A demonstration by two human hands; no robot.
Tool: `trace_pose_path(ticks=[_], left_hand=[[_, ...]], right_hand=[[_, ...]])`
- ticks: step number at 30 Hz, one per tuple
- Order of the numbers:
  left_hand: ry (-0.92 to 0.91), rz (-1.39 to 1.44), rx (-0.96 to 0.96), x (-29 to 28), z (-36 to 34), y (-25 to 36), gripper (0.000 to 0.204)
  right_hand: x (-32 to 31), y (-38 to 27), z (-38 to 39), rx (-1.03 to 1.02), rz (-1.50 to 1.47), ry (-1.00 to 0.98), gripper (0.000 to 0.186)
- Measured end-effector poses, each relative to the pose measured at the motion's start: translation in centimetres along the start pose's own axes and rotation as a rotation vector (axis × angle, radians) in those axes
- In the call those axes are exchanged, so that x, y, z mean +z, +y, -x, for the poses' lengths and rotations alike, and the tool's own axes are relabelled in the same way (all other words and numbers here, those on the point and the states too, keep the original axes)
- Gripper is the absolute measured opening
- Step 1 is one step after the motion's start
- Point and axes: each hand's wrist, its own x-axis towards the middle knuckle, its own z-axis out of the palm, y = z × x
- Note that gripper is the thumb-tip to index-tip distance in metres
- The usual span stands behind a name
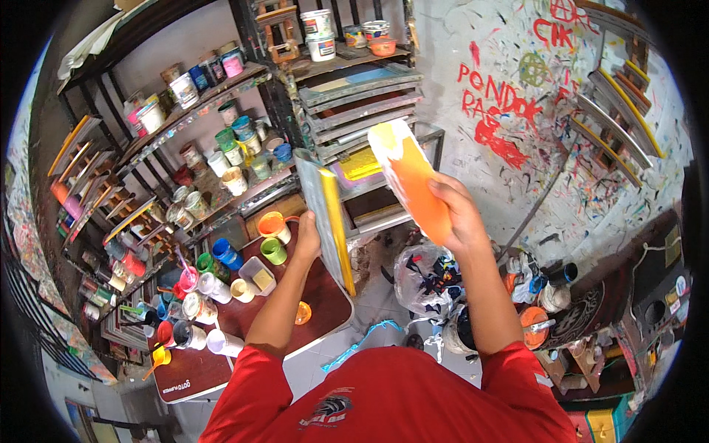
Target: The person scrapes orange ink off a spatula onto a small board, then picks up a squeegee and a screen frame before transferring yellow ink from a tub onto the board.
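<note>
Orange covers most of the flat piece (415, 184), white at its upper end, which we grip in our right hand (459, 214). To its left, our left hand (309, 236) grips the grey-and-yellow frame (334, 229), tilted, near the dark red table (329, 304) bearing a green cup (273, 252).

Dk. red table (325, 308) holds orange pot (274, 226), blue pot (228, 255), green pot (274, 252) & clear tub (249, 269); shelf (201, 114) nearby, w/ assorted paint jars (184, 91).
</note>
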Motion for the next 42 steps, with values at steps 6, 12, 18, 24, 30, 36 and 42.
trace_pose_path(ticks=[6,12,18,24,30,36,42], left_hand=[[-0.538,0.637,0.325,0.6,-7.0,8.9,0.028],[-0.634,0.501,0.409,0.1,-9.2,17.4,0.038],[-0.661,0.580,0.316,3.8,-7.1,20.3,0.058],[-0.586,0.641,0.327,3.4,-6.5,19.7,0.033],[-0.505,0.681,0.305,0.2,-6.2,17.1,0.014],[-0.347,0.640,0.309,-0.8,-5.7,15.7,0.014],[0.149,0.611,0.191,1.0,-4.4,15.8,0.025]], right_hand=[[-3.2,1.6,4.9,0.179,0.161,0.045,0.036],[-4.7,4.5,7.0,0.311,0.408,-0.070,0.029],[-3.1,5.9,4.7,0.322,0.745,-0.373,0.031],[-3.1,7.3,4.1,0.268,0.751,-0.423,0.027],[-2.6,8.0,5.7,0.205,0.770,-0.257,0.023],[-2.7,8.5,6.0,0.072,0.883,-0.258,0.020],[-2.6,8.8,6.4,0.022,0.873,-0.214,0.020]])
